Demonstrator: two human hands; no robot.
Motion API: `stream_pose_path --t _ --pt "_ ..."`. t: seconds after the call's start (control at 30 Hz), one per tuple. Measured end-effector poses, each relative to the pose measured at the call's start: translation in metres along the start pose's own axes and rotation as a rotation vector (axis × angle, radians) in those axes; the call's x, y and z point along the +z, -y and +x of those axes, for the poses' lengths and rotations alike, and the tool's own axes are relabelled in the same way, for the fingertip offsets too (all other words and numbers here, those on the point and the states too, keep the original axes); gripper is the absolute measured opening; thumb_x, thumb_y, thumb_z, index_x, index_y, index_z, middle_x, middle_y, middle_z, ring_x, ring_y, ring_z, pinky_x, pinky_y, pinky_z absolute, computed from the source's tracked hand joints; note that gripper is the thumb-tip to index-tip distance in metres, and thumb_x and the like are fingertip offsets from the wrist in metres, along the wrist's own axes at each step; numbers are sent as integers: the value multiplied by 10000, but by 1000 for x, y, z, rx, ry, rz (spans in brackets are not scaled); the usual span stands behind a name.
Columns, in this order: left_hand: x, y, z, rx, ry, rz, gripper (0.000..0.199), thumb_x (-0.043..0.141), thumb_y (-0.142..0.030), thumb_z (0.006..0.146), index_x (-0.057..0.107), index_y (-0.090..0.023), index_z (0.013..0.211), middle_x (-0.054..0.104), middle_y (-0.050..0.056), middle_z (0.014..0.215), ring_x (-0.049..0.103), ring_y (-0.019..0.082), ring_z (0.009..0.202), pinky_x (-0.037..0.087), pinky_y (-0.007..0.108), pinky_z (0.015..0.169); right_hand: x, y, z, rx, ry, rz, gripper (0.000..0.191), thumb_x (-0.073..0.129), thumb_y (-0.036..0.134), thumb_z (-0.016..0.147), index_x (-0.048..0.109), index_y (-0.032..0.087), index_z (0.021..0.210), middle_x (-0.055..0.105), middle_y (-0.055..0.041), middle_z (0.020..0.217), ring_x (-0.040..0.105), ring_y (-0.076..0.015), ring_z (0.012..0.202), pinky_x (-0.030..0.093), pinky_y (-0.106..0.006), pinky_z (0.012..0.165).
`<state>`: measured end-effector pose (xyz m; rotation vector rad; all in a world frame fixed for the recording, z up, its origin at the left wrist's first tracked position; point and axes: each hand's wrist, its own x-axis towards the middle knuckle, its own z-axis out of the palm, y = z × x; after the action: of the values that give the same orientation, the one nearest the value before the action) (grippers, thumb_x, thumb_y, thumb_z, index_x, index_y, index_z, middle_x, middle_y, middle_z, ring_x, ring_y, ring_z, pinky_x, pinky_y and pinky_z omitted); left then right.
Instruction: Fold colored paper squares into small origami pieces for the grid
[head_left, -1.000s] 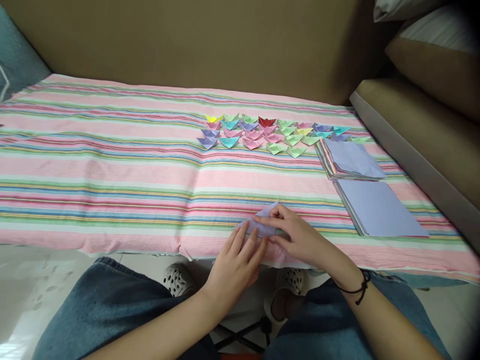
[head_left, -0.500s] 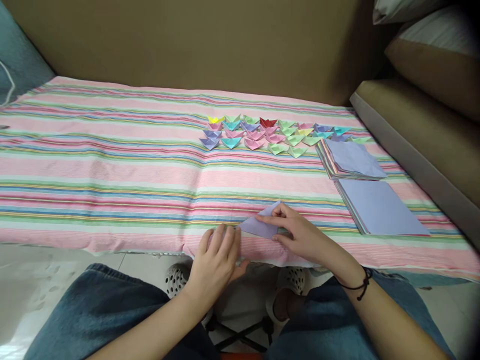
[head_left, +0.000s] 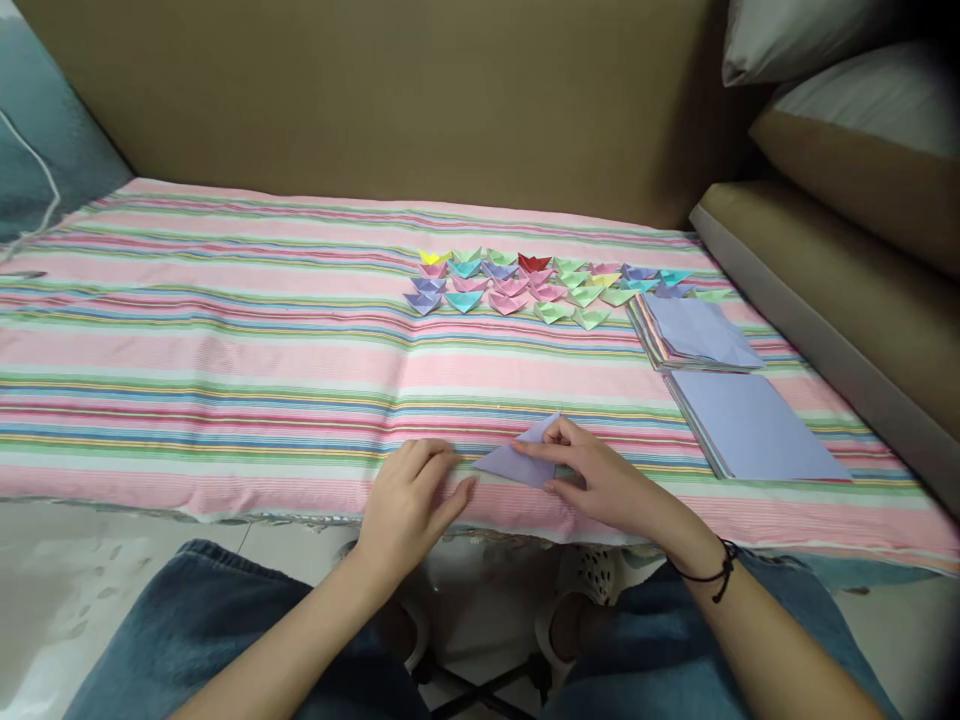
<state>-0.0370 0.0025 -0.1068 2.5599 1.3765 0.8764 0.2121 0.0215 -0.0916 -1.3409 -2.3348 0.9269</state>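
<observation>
A sheet of light purple paper, folded into a triangle, lies near the front edge of the striped cloth. My right hand is on its right side, with the index finger across the top and the thumb at the lower right edge; the other fingers curl by the upper corner. Just left of the paper's pointed left corner, my left hand rests on the cloth, apart from the paper. Its fingers are bent but loose, the thumb stands away from them, and it holds nothing.
Several rows of small folded paper boats stand farther back on the striped cloth. Two stacks of square paper lie at the right, a rear stack and a front stack. Cushions are piled at the far right.
My left hand has moved left, away from the corner of the folded paper, and its thumb has swung up. My right hand stays on the paper. The view has tilted slightly upward.
</observation>
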Motion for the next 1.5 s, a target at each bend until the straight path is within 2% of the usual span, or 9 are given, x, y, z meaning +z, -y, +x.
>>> stream_pose_path --t 0.13,0.27,0.37,0.53,0.63,0.8,0.97,1.23,1.5 --pt "1 6 16 195 119 -9 250 482 -249 891 539 -157 1117 601 88 985 549 195 905 457 312 764 -3 5 0 -18 5 19 575 578 89 763 489 298 1291 447 -37 941 496 -184 881 458 -354 809" --pt "3 7 27 417 200 160 197 400 -147 913 594 -159 947 596 57 809 532 179 760 442 311 696 -1 5 -1 -29 -42 16 549 681 197 737 525 288 1256 476 -38 955 515 -185 865 469 -349 783" --pt "-1 6 33 465 173 186 205 386 -133 913 589 -149 886 594 60 784 520 187 741 423 317 671 1 3 -1 -68 -106 25 464 677 193 744 582 266 1192 528 -45 943 542 -178 814 477 -321 722" --pt "-15 -4 43 156 -12 -279 136 438 -194 901 561 -166 849 603 56 841 541 172 825 425 311 741 -4 12 -4 -206 -396 174 124 583 221 828 695 212 881 646 -61 866 589 -198 842 472 -336 758" --pt "-18 -15 47 -117 -29 -758 70 545 -236 844 532 -169 857 601 40 838 580 146 767 456 278 693 -9 23 -5 -193 -474 386 148 601 275 821 665 188 719 649 -48 736 594 -185 739 473 -314 689" --pt "-10 -30 50 -448 53 -1266 415 731 -263 675 475 -163 987 565 -38 646 553 93 540 470 231 563 -6 30 -2 -6 -515 710 215 655 357 755 642 168 654 612 -21 640 540 -141 597 433 -254 537" --pt "-6 -30 52 -531 -39 -1279 402 750 -269 644 503 -166 944 549 -58 608 547 88 544 488 229 578 -3 27 2 67 -522 844 239 694 394 699 649 161 672 594 -4 628 529 -127 583 445 -246 555" --pt "-12 -21 56 -382 290 -1041 233 703 -304 705 633 -141 856 620 22 740 574 132 694 436 214 602 -1 22 4 42 -434 726 241 682 375 711 635 150 637 563 -4 586 484 -113 535 365 -230 484" --pt "-7 -26 55 -373 295 -961 200 617 -320 757 657 -126 732 611 16 643 515 109 593 379 211 551 9 27 6 27 -344 686 195 659 335 734 641 150 675 599 -22 643 516 -129 582 388 -240 521"
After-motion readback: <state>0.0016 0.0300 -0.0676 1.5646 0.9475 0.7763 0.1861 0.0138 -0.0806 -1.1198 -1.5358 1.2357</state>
